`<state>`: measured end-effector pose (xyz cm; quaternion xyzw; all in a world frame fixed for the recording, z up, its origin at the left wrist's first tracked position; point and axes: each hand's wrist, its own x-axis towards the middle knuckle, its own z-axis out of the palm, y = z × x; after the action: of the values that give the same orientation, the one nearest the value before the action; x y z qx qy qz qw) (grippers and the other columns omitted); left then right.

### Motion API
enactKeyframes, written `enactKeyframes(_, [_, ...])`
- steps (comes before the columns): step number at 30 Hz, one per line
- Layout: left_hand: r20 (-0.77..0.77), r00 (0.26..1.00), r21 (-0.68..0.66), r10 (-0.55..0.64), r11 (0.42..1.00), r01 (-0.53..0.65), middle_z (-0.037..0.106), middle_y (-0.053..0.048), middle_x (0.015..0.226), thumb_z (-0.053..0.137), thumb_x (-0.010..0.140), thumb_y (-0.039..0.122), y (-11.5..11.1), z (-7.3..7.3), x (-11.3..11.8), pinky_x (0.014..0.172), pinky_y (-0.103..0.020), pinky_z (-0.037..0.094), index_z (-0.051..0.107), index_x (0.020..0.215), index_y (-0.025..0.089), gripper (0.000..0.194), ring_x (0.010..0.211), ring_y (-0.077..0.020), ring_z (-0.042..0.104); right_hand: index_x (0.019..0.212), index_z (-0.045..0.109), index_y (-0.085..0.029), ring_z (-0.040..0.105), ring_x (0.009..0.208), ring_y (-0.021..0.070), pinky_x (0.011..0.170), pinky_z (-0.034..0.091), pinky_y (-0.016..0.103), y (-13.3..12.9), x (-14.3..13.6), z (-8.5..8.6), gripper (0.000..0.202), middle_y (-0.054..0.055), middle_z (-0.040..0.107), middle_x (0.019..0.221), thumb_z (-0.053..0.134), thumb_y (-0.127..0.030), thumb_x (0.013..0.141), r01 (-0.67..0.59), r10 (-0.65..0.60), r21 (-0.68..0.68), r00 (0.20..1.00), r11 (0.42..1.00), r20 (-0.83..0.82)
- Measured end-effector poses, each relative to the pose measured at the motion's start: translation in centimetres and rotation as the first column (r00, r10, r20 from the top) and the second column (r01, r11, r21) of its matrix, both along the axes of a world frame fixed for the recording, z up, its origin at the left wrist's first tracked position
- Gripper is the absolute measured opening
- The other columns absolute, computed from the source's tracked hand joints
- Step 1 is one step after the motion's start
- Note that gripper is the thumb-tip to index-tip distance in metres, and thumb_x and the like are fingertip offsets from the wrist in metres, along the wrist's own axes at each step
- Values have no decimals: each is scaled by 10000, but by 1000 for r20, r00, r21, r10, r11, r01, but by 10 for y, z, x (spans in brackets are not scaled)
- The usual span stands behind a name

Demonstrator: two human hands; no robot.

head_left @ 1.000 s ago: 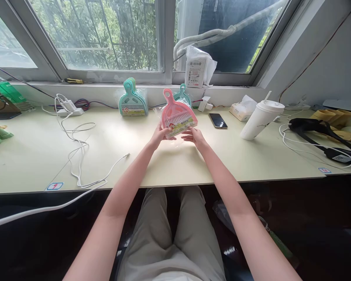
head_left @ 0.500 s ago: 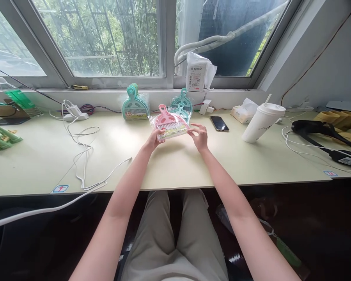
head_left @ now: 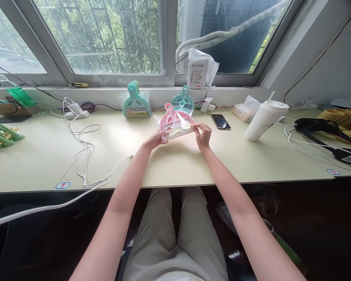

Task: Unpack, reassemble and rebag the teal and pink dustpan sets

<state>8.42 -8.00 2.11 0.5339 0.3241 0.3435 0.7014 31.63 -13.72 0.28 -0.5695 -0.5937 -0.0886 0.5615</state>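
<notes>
While the left hand (head_left: 157, 139) grips the pink dustpan set (head_left: 177, 121) at its near-left corner | right hand (head_left: 203, 135) pinches its right edge | teal sets (head_left: 183, 98) stand behind

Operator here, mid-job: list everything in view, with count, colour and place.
Wrapped dustpan set: one, pink, in both hands
Dustpan stack: several, teal, back left
Dustpans behind: at least two, teal
Phone: one, dark, right
Cup: one, white, right
Tissue pack: one, pale, beside cup
Packet: one, white, sill
Cutter: one, yellow-black, sill
Bottle: one, green-clear, far left
Bundle: one, green, left edge
Cables: several, mostly white
Strapped item: one, black, far right
Desk: pale
Left hand, right hand: set's sides
</notes>
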Motion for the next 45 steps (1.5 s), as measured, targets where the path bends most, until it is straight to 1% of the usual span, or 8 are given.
enactKeyframes(8, [-128,975,60,-181,980,190,620,-37,863,767,702,243,3,-5,-7,559,-201,465,581,1111,151,459,611,-64,555,917,732,-230,546,897,225,885,322,381,-1,3,-2,304,57,698,891,458,-351,971,152,-144,-95,986,984,89])
enactKeyframes(13, [-169,963,94,-209,969,227,647,-53,887,756,709,245,-2,-1,-7,567,-222,473,567,1114,147,458,608,-78,579,925,734,-240,526,969,252,917,390,430,0,2,-5,306,77,660,971,476,-402,958,168,-167,-7,983,986,79])
enactKeyframes(19, [-204,959,125,-196,967,224,632,-33,866,750,705,212,-1,-1,-10,558,-225,465,532,1125,161,476,587,-70,565,966,715,-208,584,1079,236,870,519,377,8,7,-9,253,115,589,1166,550,-389,905,-133,128,-34,984,991,-120])
enactKeyframes(24, [-280,939,142,-198,959,244,620,-12,809,761,713,240,2,-3,-16,542,-214,433,499,1204,189,559,606,-86,578,1254,574,-237,639,1020,222,821,566,354,17,12,-17,524,86,674,1126,723,-343,762,-409,287,-103,777,907,-561])
enactKeyframes(28, [-320,926,191,-200,944,270,641,-18,764,672,802,474,0,1,-17,497,-208,372,476,1288,218,583,578,-109,598,1085,646,-147,678,835,204,757,585,360,21,17,-22,483,81,723,936,787,-325,658,-592,240,-155,533,790,-811])
enactKeyframes(32, [-295,932,256,-209,923,289,680,-61,799,472,840,680,-3,4,-13,553,-218,427,575,1186,178,618,692,-159,658,941,649,-145,664,771,176,689,569,308,23,19,-24,404,58,722,872,792,-319,606,-504,217,-91,520,859,-826])
enactKeyframes(38, [-276,932,470,235,879,-83,698,-79,909,638,806,466,13,-20,-6,579,-215,445,598,1152,173,455,642,-125,642,890,555,-175,655,812,180,708,540,313,21,7,-24,349,78,703,900,719,-357,643,-365,184,-96,659,926,-729])
enactKeyframes(45, [-419,612,698,670,669,-255,737,-67,964,549,870,372,49,-25,-60,757,-300,466,706,984,246,232,925,-238,660,827,500,-212,652,770,215,682,533,353,50,-55,-19,280,87,675,866,658,-416,719,-387,273,-165,840,907,-469])
